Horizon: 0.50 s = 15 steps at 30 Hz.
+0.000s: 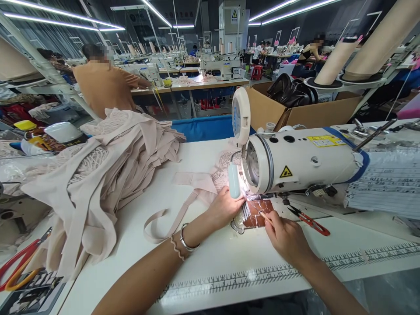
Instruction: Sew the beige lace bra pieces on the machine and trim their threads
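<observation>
Pinching a thin thing point(261, 214), too small to identify, in our right hand point(285, 236), we hold our left hand point(225, 208) beside the lamp point(234, 181), its grip unclear. Pale fabric point(202, 181) lies on the surface point(197, 154) mid-frame; the sewing machine point(303, 162) and red snips point(314, 223) sit right of centre.
</observation>
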{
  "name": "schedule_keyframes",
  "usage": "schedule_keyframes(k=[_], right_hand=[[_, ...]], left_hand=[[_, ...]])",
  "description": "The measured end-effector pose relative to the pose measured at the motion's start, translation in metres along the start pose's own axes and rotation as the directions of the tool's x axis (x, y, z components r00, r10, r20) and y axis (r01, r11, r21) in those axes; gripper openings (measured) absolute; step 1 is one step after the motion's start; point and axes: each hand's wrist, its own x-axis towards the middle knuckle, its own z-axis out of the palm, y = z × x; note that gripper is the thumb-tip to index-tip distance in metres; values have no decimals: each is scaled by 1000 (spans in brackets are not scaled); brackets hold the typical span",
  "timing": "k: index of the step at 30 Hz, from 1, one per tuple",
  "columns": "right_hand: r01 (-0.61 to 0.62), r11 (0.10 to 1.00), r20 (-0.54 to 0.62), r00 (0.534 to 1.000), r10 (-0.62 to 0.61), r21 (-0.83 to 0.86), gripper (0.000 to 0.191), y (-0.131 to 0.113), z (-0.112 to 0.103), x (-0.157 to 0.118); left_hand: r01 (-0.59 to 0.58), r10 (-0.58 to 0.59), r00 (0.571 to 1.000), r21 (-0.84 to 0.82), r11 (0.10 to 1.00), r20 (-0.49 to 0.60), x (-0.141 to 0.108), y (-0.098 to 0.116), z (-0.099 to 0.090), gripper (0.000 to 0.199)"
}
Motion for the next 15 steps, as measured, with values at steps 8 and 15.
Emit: schedule_keyframes(k=[8,15], right_hand=[[-11,999,-7,1000,11,47,21,-2,-4,-3],[-8,997,48,999,5,80,22,-3,-8,-3]], left_hand=[[-1,3,998,21,1000,-62,-1,-5,6,28],[46,-45,998,37,998,-38,-2,-6,7,32]])
